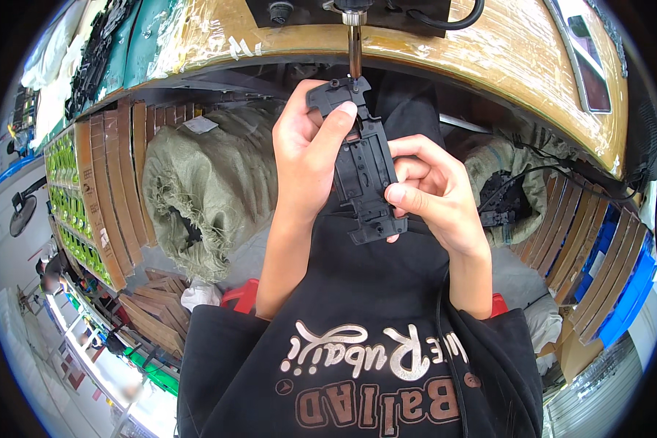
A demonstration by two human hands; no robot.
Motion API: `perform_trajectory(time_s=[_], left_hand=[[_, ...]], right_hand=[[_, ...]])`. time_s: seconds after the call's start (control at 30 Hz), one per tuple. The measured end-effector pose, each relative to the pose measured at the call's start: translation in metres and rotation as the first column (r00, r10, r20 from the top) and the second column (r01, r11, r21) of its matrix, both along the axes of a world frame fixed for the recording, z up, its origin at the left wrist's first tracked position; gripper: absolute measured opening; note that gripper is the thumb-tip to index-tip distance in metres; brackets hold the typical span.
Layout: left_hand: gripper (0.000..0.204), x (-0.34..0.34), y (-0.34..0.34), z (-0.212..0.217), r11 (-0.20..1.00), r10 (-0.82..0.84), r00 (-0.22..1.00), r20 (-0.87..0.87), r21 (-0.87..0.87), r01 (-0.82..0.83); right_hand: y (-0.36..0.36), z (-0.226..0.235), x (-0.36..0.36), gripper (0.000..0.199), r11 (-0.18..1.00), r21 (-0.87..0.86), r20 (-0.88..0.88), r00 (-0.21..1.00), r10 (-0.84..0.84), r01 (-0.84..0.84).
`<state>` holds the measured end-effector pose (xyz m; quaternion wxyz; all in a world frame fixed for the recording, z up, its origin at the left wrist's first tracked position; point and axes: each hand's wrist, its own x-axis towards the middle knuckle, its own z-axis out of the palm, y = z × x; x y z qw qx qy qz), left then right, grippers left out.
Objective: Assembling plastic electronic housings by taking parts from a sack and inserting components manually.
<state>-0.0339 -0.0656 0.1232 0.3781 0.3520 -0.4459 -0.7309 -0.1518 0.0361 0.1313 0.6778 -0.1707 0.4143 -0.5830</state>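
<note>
Both hands hold a long black molded plastic part (363,166) in front of my body, its ribbed side turned up. My left hand (308,150) grips the upper left portion, thumb pressed on top and fingers underneath. Lower on the right edge, my right hand (438,191) pinches the part between thumb and fingers. A vertical metal driver shaft (355,51) comes down from above, and its tip meets the part's top end near a small hole or screw. Whether a screw sits there is too small to tell.
A worn wooden bench (299,45) runs across the far side, with a phone (591,77) at its right. Woven sacks (212,186) stand under the bench on both sides. Stacked cardboard (113,182) is at left; blue bins (631,288) are at right. Black parts (98,62) lie far left.
</note>
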Motion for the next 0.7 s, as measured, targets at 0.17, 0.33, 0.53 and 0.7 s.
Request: perform_trajectory(time_s=[0.17,0.33,0.53,0.7], left_hand=[[0.013,-0.002,0.001,0.002,1.000,0.002,1.000,-0.001,-0.014,-0.002],[0.014,-0.001,0.002,0.001,0.999,0.012,1.000,-0.010,-0.040,-0.012],[0.014,0.003,0.003,-0.004,0.999,-0.023,0.999,0.047,-0.043,0.025],[0.015,0.002,0.007,-0.003,0.999,-0.020,0.999,0.026,-0.037,0.021]], right_hand=[[0.001,-0.001,0.000,0.030,1.000,-0.004,0.026,0.999,-0.018,0.018],[0.002,-0.007,-0.001,0.031,1.000,-0.013,0.031,0.999,0.015,-0.015],[0.006,-0.014,0.002,0.030,1.000,0.002,0.013,1.000,0.007,-0.007],[0.008,-0.013,0.001,0.032,1.000,-0.013,0.015,1.000,0.017,-0.017]])
